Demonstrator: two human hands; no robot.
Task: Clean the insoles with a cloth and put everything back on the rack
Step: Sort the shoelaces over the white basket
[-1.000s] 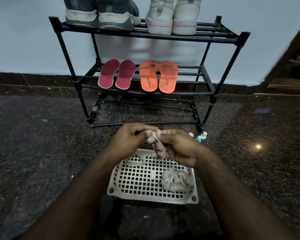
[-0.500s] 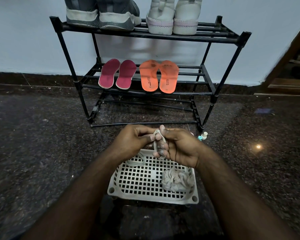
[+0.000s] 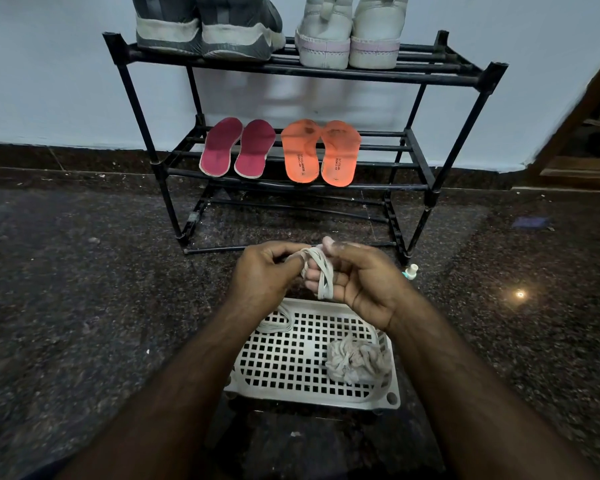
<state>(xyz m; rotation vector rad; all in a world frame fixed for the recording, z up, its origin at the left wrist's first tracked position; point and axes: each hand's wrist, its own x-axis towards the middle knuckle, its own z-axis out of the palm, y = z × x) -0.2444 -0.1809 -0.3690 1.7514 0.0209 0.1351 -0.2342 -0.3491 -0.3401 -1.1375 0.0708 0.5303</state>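
Note:
Two pink insoles and two orange insoles lie on the middle shelf of a black rack. Grey shoes and white shoes stand on its top shelf. In front of the rack, above a white perforated tray, my right hand has a white shoelace looped round its fingers. My left hand pinches the lace's end. A crumpled grey cloth lies in the tray's right part, and a second lace rests at its far left corner.
A small bottle with a white cap stands on the dark speckled floor by the rack's front right leg. A pale wall rises behind the rack, and a wooden door frame is at the far right.
More turns of the lace now sit round my right hand's fingers; my left hand has carried the lace over them. Both hands stay above the tray's far edge.

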